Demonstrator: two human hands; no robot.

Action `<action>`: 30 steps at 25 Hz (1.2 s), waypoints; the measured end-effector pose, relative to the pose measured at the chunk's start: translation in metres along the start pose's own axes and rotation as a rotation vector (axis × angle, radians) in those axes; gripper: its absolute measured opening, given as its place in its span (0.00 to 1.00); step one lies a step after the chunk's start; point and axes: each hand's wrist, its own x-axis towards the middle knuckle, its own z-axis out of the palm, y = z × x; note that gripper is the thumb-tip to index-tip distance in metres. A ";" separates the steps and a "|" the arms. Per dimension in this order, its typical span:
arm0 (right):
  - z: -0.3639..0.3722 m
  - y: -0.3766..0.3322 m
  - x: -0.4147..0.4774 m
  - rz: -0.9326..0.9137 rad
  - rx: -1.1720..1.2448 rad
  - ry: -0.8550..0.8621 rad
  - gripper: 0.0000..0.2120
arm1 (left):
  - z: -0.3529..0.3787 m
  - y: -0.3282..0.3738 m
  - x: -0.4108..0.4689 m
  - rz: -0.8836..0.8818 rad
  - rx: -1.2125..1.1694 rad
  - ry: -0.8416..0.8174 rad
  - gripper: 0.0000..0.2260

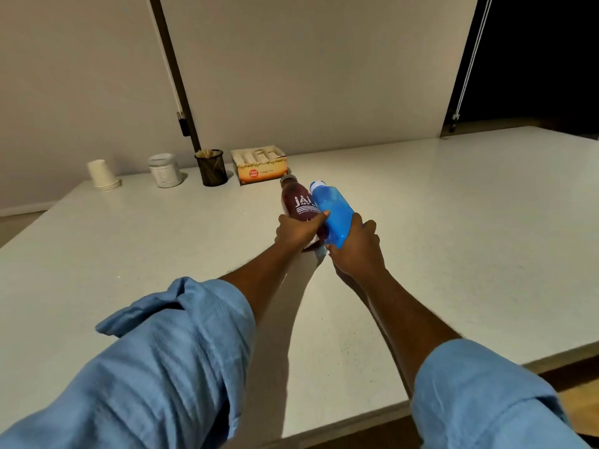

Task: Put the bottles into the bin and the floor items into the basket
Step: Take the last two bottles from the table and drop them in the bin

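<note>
Two bottles stand side by side near the middle of the white table (pixel 129 254). A dark red bottle (pixel 296 197) with white lettering is on the left, and my left hand (pixel 296 231) is wrapped around its lower part. Touching it on the right is a blue bottle (pixel 334 207) with a white cap, tilted away from me, with my right hand (pixel 355 251) closed around its base. Both bases are hidden by my fingers. No bin, basket or floor items are in view.
Along the table's back edge stand a stack of paper cups (pixel 102 175), a white jar (pixel 164 170), a black mesh holder (pixel 211 167) with sticks and an orange box (pixel 261 165). A wall rises behind. The table's near edge (pixel 356 419) runs bottom right.
</note>
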 end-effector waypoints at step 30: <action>0.038 -0.223 -0.267 -0.263 0.608 0.098 0.34 | -0.337 -0.115 -0.228 0.014 -0.718 0.336 0.22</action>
